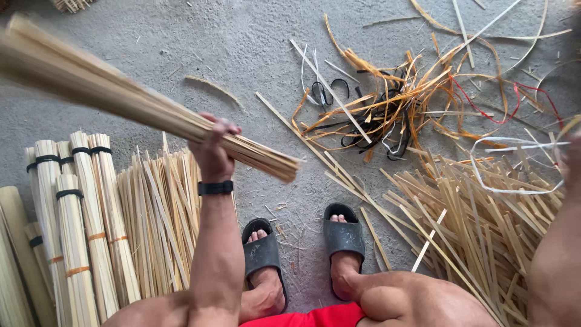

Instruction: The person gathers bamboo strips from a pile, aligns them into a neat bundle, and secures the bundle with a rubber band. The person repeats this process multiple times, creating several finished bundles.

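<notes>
One thick bundle of bamboo strips (145, 109) fills the upper left of our view, slanting from the top left corner down toward the middle, blurred at its far end. Our left hand (213, 148) is wrapped tight around it near its lower end, fingers curled over the top, and a black wristband (215, 188) sits on that wrist. The cut ends of the bundle stick out just past the hand, above the bare concrete floor (242, 42).

Our right hand (572, 160) shows only as a blurred edge at the right border, so we cannot tell whether it is open or closed, or whether it holds anything.

Below the bundle, at the left, tied bundles (78, 230) banded in black and orange lie side by side, with a loose pile of strips (160, 218) just beside them. At the right lies a scattered heap of strips (478, 224), and above it a tangle of offcuts and straps (393, 109) in orange, black, white and red. Our feet rest in dark sandals (302, 242) between the two piles.
</notes>
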Motion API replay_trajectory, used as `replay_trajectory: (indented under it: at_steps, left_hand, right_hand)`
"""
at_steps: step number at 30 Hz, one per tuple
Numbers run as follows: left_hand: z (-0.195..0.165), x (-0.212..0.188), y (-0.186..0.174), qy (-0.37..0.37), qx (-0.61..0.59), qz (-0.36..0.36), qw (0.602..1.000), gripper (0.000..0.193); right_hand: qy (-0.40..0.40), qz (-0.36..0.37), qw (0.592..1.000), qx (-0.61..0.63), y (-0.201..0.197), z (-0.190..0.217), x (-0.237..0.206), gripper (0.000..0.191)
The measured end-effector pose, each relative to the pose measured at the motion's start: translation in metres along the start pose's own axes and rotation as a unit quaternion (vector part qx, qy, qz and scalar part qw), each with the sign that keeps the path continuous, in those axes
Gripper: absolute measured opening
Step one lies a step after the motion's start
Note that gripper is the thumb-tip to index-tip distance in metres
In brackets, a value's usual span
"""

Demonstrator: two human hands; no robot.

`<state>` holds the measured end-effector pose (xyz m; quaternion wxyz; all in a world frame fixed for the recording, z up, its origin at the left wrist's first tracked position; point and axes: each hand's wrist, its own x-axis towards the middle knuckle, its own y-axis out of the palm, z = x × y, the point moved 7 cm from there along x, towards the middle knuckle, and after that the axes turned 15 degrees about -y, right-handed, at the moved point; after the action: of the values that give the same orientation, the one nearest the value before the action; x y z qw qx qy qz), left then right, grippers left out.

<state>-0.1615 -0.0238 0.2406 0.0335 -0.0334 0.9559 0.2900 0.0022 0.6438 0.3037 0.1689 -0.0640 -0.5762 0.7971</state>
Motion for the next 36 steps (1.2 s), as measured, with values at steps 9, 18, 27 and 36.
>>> replay_trajectory:
  at_steps: [9, 18, 27, 36]
  left_hand:
    - [0.065, -0.043, 0.087, 0.119, 0.403, 0.069, 0.905, 0.014]
    - [0.134, -0.016, 0.018, 0.031, 0.451, 0.105, 0.886, 0.049]
    - [0.192, -0.005, -0.034, -0.006, 0.457, 0.127, 0.88, 0.039]
    - [0.149, -0.027, 0.004, -0.144, 0.466, 0.162, 0.858, 0.037]
  right_hand:
    - [-0.48, 0.119, 0.776, 0.392, 0.031, 0.406, -0.024, 0.126]
    - [-0.487, -0.028, 0.757, 0.434, 0.143, 0.481, -0.047, 0.046]
    - [-0.524, -0.086, 0.756, 0.383, 0.204, 0.463, -0.057, 0.034]
    - [-0.323, 0.038, 0.777, 0.539, 0.232, 0.455, -0.046, 0.024]
